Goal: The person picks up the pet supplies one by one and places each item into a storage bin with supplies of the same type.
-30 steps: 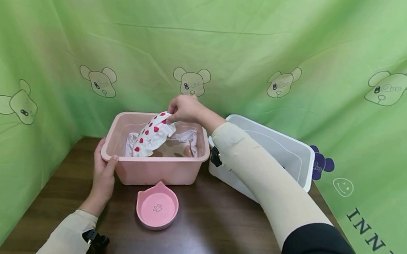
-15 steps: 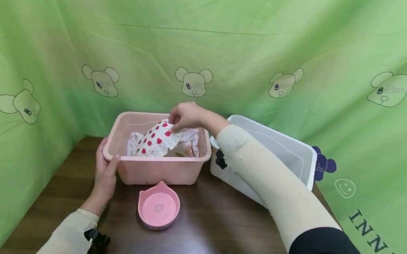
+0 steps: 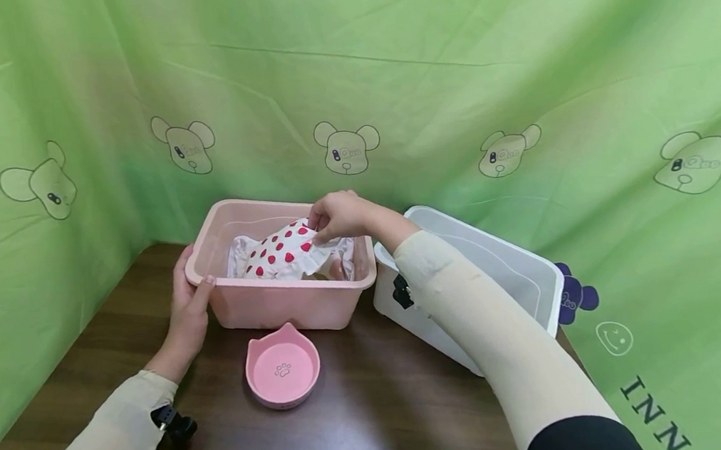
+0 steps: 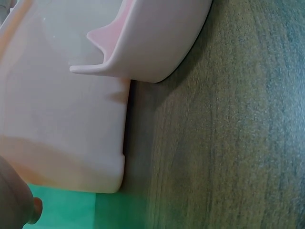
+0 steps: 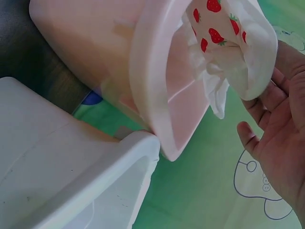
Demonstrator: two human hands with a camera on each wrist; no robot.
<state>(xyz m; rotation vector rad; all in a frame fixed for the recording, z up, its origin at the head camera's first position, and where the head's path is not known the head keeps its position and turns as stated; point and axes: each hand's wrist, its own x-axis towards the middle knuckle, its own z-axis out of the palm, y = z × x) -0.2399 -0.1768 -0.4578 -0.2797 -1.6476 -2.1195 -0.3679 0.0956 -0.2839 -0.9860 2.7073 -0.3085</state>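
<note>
A pink plastic bin (image 3: 280, 307) stands at the back of the table. At its left end my left hand (image 3: 189, 308) grips the rim, thumb over the near edge. White cloth with red strawberries (image 3: 279, 252) and a ruffled edge lies slanted inside the bin. My right hand (image 3: 343, 216) pinches its upper right part just above the bin. In the right wrist view the strawberry cloth (image 5: 224, 33) hangs from the fingers of my right hand (image 5: 281, 109). Beneath it lies another pale cloth (image 3: 241, 253), mostly covered, so its kind cannot be told.
A pink cat-eared bowl (image 3: 283, 371) with a paw print sits in front of the bin. To the right stands a white bin (image 3: 423, 319), set at an angle and partly behind my right forearm. Green printed fabric (image 3: 426, 90) hangs behind the brown wooden table (image 3: 382, 395).
My right hand has come down and slightly right, lowering the strawberry cloth, which now lies flatter in the bin. The left hand keeps its grip on the rim.
</note>
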